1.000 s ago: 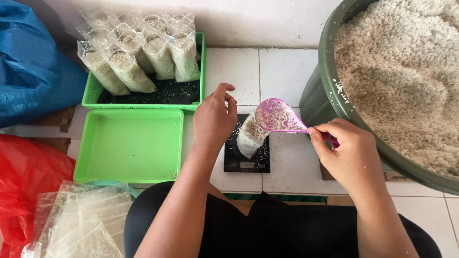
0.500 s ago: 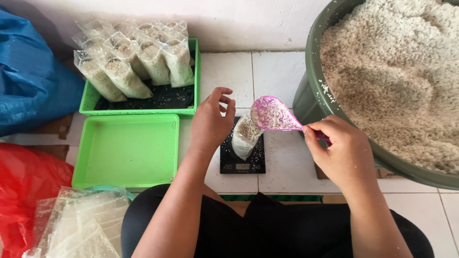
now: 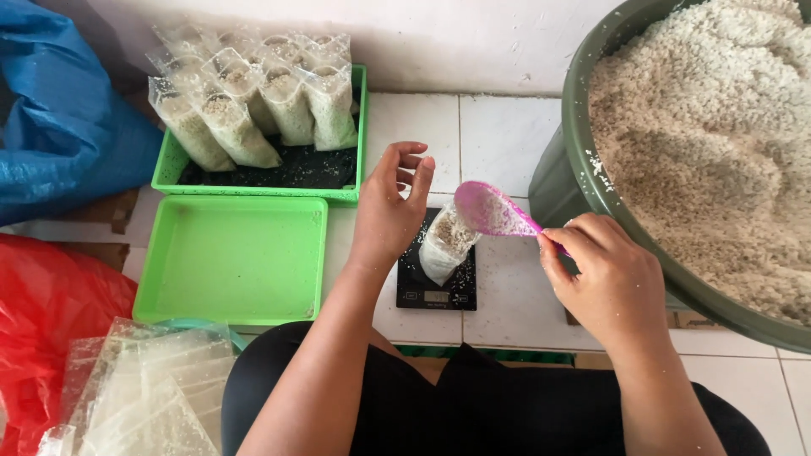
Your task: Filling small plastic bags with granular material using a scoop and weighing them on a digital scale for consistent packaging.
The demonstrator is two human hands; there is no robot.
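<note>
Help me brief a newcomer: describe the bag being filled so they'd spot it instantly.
Start at the big green tub of pale grain; left of it, a small black scale lies on the white tiles. On it sits a small clear plastic bag, partly filled, alone under the pink scoop, unlike the bags in the green tray.

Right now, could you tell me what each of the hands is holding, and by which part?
The right hand holds the pink scoop by its handle; the left hand holds nothing, open beside the bag.
</note>
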